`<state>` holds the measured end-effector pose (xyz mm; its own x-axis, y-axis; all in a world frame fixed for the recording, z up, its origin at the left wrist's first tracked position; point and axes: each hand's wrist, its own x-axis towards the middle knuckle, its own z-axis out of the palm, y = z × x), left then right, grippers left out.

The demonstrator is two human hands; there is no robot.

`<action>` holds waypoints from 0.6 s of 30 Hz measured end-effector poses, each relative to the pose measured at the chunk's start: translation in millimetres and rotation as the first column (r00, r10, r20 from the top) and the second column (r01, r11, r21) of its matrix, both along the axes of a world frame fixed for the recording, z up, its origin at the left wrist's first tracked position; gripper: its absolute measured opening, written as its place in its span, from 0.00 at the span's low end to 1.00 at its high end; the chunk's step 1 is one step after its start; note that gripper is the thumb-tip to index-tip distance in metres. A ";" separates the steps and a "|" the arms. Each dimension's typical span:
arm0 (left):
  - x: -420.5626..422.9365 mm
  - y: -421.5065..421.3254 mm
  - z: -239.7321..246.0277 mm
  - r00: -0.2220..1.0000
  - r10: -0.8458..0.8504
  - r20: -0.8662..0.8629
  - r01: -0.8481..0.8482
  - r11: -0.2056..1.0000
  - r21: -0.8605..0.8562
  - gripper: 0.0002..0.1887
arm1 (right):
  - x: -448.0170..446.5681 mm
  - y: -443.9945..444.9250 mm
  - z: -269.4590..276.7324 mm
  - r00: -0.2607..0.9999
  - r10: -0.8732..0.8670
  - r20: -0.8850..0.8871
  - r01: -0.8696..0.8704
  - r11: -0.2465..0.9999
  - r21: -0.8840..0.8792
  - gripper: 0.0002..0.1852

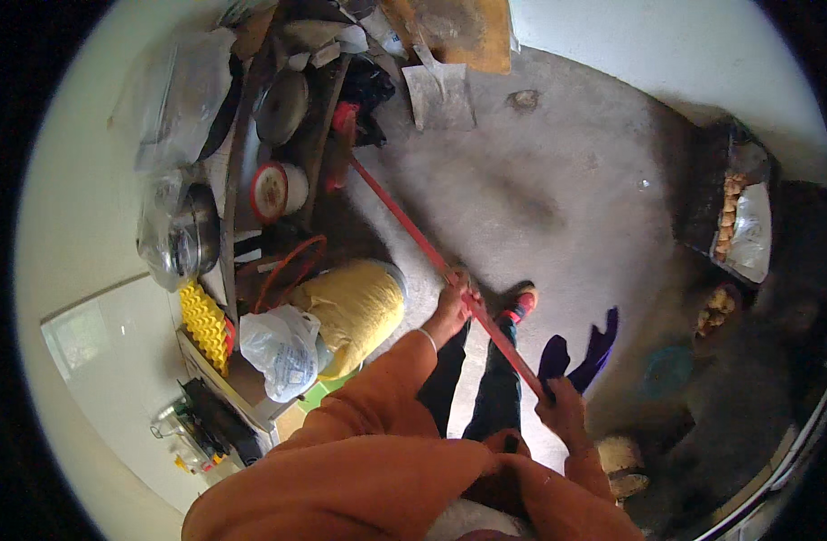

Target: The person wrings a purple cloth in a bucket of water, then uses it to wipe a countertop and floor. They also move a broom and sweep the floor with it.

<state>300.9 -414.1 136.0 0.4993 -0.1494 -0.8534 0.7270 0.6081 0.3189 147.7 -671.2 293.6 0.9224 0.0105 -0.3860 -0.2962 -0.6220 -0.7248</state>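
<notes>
A long red pole, seemingly a broom, slants from before my body to the foot of the shelving. Its blurred red head is at the shelf's shaded edge; bristles cannot be made out. My left hand is wrapped around the middle of the pole. Near its close end, my right hand also grips it. A dark purple cloth or glove sticks out beside the right hand, apparently held with the pole. One red shoe shows on the concrete floor below.
Shelving at left carries a steel pot under plastic and a red-rimmed tub. Beside it stand a yellow sack and a white plastic bag. A shovel lies ahead. At right is a dark container with brown pieces.
</notes>
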 end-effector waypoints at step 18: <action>-104.3 -12.6 -14.8 0.875 -0.034 -0.483 -0.011 0.996 -0.089 0.05 | -98.3 -18.3 -26.4 0.781 0.089 -0.618 -0.102 0.995 0.014 0.12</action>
<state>196.6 -426.7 121.2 0.0250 -0.2365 -0.9713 0.7838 0.6077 -0.1278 49.3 -689.5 267.2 0.4814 0.0725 -0.8735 -0.6143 -0.6830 -0.3952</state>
